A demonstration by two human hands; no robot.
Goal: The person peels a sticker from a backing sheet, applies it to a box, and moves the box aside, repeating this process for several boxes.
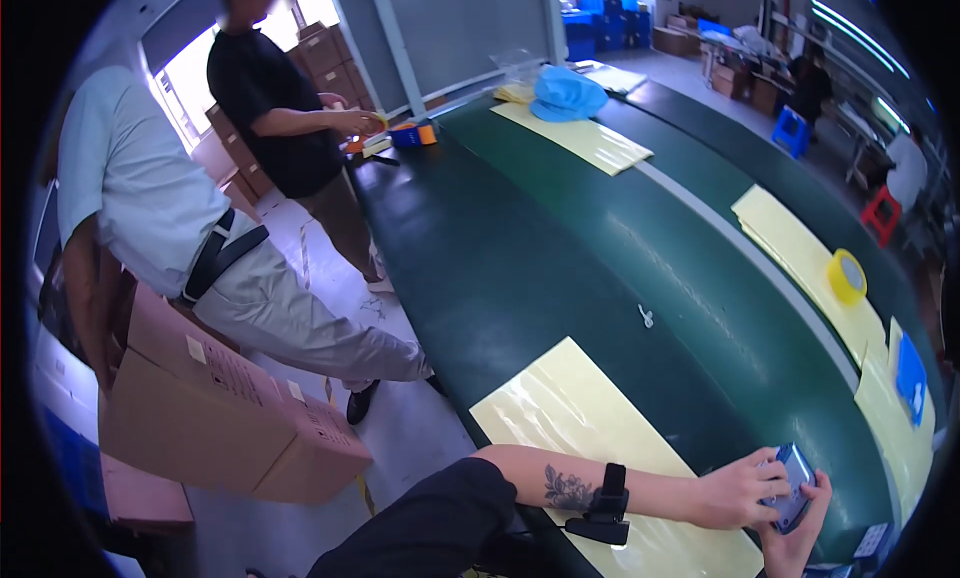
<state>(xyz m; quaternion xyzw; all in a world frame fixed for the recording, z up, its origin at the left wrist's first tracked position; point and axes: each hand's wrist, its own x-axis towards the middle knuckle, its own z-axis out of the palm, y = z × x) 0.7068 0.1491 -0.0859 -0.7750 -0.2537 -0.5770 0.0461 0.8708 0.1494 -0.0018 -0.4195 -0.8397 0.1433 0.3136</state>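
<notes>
Near the lower right, both hands are closed around a small blue-grey rectangular device [795, 474] with a shiny face; its exact kind is hard to make out. My left hand [735, 492] reaches across from the left, with its fingers over the device's near side. My right hand [799, 531] grips it from below and the right, partly cut off by dark sleeve and rim. A black strap with a small unit [607, 503] sits on my left wrist. Under my left forearm lies a yellow sheet [575, 398] on the green table [520, 268].
More yellow sheets [800, 268] line the table's far right, with a tape roll [848, 277] and a blue item [910, 378]. A blue cap [567, 94] lies farther back. At left, one person bends over a cardboard box [210, 408]; another stands at the table's end.
</notes>
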